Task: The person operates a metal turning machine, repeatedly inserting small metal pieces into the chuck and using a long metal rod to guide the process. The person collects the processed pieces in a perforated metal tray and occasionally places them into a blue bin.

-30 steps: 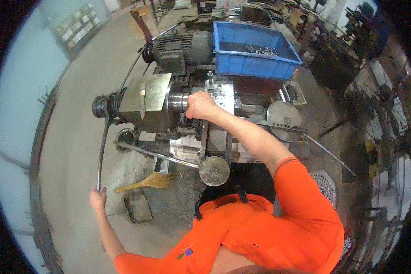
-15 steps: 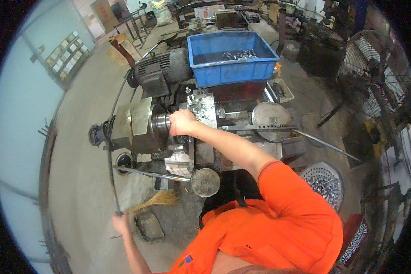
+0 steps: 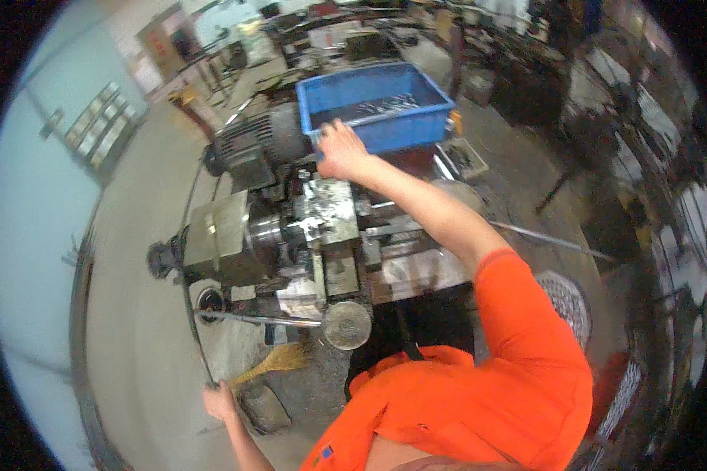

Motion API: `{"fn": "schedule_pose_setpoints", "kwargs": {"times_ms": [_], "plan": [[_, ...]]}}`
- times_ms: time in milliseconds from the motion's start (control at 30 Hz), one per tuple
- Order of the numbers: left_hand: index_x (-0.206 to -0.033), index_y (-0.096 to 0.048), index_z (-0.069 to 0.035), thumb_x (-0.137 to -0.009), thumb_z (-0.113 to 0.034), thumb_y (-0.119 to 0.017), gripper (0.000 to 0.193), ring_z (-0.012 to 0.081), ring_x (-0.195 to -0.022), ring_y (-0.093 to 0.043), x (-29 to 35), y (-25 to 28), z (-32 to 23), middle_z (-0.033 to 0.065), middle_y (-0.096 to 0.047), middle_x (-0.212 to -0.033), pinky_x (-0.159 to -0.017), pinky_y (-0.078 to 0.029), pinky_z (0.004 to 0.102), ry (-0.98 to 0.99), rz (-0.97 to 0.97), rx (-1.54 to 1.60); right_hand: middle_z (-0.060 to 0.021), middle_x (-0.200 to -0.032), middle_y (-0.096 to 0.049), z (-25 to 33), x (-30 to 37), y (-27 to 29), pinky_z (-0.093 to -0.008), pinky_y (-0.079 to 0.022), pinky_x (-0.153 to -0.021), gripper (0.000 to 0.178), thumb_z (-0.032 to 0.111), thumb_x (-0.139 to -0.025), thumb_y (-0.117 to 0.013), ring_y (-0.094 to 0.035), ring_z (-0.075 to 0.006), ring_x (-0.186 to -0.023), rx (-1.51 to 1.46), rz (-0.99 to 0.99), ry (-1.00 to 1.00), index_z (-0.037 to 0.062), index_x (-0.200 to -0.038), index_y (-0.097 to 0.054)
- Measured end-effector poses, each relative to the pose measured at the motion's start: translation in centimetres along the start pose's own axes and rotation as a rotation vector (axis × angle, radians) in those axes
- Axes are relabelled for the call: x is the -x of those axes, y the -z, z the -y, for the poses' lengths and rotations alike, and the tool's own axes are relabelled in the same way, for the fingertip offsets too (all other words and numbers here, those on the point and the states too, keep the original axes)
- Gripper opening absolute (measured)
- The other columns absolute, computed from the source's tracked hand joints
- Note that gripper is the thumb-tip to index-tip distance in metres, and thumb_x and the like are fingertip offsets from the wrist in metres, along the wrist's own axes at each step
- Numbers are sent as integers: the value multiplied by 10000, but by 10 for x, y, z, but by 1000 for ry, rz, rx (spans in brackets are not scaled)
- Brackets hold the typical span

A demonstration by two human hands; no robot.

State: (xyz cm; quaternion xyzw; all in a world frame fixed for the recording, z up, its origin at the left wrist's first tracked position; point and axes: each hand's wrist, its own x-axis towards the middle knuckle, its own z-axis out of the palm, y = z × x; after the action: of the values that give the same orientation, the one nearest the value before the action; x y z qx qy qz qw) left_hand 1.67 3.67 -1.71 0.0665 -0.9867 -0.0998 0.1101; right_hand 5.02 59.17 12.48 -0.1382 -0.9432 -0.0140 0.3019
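Note:
My left hand point(image 3: 220, 400) is closed round the lower end of a long dark lever rod point(image 3: 195, 337), which runs up beside the lathe's headstock. My right hand point(image 3: 342, 151) is over the machine, in front of the near left corner of a blue plastic bin point(image 3: 377, 138). Its fingers are curled; what they hold, if anything, is hidden and blurred. Small shiny metal parts point(image 3: 397, 104) lie in the bin. Below the hand are the metal-littered tool slide point(image 3: 330, 208) and, to its left, the round steel chuck point(image 3: 265, 233) of the lathe.
A dark ribbed motor point(image 3: 247, 141) sits behind the headstock point(image 3: 216, 234). A handle bar point(image 3: 259, 319) with a round disc point(image 3: 347, 325) juts out at the front. A straw broom point(image 3: 279, 359) lies on the floor. At right stands a perforated basket point(image 3: 562, 302), with a slanting rod point(image 3: 554, 240) nearby.
My right hand has left the chuck and moved up and away to the blue bin's near corner. My left hand still grips the rod. The whole view has shifted slightly.

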Motion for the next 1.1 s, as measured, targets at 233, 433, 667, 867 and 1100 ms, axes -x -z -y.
{"fn": "schedule_pose_setpoints", "kwargs": {"times_ms": [233, 433, 667, 867, 1100], "plan": [[-946, -593, -8, -725, -381, -643, 436, 301, -703, -615, -32, -36, 49, 162, -625, -817, -629, -481, 416, -205, -82, -19, -243, -1189, -453, 14, 68, 31, -449, -398, -872, 449, 286, -495, -696, -455, -381, -1045, -330, -211, 8, 94, -896, -638], [-1020, -527, -7, -810, -303, -631, 377, 203, -638, -551, -68, 23, 20, 140, -607, -752, -619, -485, 388, -118, 782, 399, -224, -1177, -490, -3, 264, 18, -424, -411, -877, 394, 192, -530, -648, -483, -376, -1035, -472, -179, -349, 57, -901, -651], [-999, -519, -23, -786, -210, -676, 325, 180, -597, -522, -49, 17, -13, 93, -557, -671, -602, -511, 335, 77, 688, 794, -176, -1184, -517, -102, 463, 103, -377, -416, -914, 394, 248, -559, -624, -501, -332, -1077, 138, 130, -964, 48, -896, -661], [-1125, -454, 3, -772, -250, -693, 495, 201, -595, -534, -53, 11, -13, 104, -563, -688, -592, -511, 340, 31, 625, 720, -178, -1105, -565, -171, 565, 139, -348, -474, -834, 289, 257, -618, -602, -567, -294, -998, 215, 667, -1462, 56, -817, -665], [-1197, -380, 34, -754, -360, -695, 672, 210, -588, -549, -70, 3, 6, 124, -601, -741, -596, -502, 350, 40, 644, 622, -157, -1065, -603, -164, 525, 125, -391, -460, -854, 424, 315, -698, -536, -573, -271, -1019, 172, 696, -1505, 54, -1024, -608]]}}
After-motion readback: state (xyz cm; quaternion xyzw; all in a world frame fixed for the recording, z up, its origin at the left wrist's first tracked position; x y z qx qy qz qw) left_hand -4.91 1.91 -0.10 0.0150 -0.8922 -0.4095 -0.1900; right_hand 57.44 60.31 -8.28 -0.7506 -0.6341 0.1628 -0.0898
